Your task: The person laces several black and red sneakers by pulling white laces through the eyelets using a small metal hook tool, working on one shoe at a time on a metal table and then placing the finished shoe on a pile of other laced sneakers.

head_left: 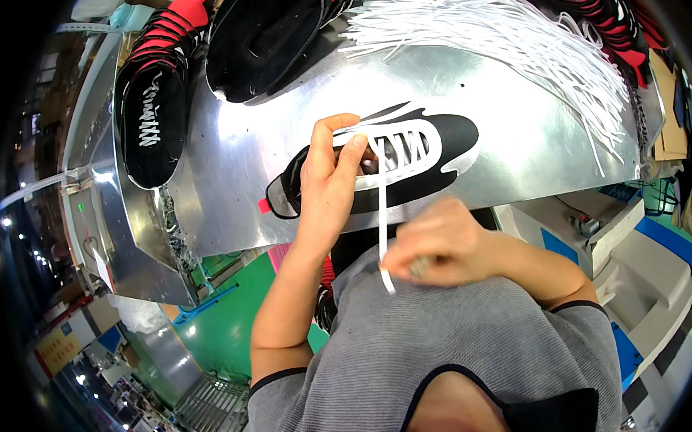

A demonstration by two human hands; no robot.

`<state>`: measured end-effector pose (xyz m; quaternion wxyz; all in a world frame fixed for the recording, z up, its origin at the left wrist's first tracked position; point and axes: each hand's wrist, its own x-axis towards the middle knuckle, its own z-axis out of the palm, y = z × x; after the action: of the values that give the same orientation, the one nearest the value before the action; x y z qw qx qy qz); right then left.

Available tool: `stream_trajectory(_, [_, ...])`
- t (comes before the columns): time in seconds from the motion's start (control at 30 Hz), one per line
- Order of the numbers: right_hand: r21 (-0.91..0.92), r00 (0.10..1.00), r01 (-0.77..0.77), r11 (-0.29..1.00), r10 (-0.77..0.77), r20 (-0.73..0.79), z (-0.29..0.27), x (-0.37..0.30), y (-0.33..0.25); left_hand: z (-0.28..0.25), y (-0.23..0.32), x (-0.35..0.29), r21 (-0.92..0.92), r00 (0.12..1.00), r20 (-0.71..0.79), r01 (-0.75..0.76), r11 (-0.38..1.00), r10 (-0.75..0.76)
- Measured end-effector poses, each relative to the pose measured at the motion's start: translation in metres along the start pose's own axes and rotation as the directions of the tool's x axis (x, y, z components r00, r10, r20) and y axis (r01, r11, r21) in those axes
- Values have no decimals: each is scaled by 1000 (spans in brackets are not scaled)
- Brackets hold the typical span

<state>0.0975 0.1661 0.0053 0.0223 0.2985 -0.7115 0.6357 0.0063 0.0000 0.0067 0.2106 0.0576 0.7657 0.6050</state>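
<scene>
A black and white shoe upper (461,133) lies on the metal table, toe to the right, with a red tab at its heel. White lacing zigzags across its front eyelets. My left hand (326,173) grips the upper by its opening, thumb on the white edging and fingers over the far side. From the eyelets a white shoelace (383,194) runs toward me, stretched nearly straight. My right hand (441,247), blurred by motion, is closed on that lace near its end, in front of the table edge. A short tip hangs below the fingers.
A heap of loose white laces (500,49) spreads over the back right of the shiny metal table (231,199). Black and red stacked uppers (154,103) stand at the left, with a large black piece (253,42) beside them. A pale plastic structure (630,259) stands at the right.
</scene>
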Motion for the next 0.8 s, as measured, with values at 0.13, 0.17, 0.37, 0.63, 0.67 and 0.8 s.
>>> stream_trajectory(0.13, [-145,993,-95,985,83,-86,9,-9,32,-7,7,-6,165,1000,12,-22,986,20])
stream_trajectory(0.17, [-137,987,-137,981,123,-104,11,-10,30,-11,8,-9,215,1000,2,-24,976,24])
stream_trajectory(0.37, [89,897,-312,946,324,-300,9,-24,21,-28,6,-62,501,951,70,-295,814,302])
stream_trajectory(0.63, [91,664,-692,716,681,-309,10,-24,10,-4,-6,-58,611,916,117,-372,699,385])
stream_trajectory(0.67, [151,653,-669,727,673,-346,10,-22,13,3,0,-57,628,906,151,-397,669,395])
stream_trajectory(0.8, [267,637,-580,770,633,-440,7,-20,18,5,3,-52,572,972,90,-227,788,215])
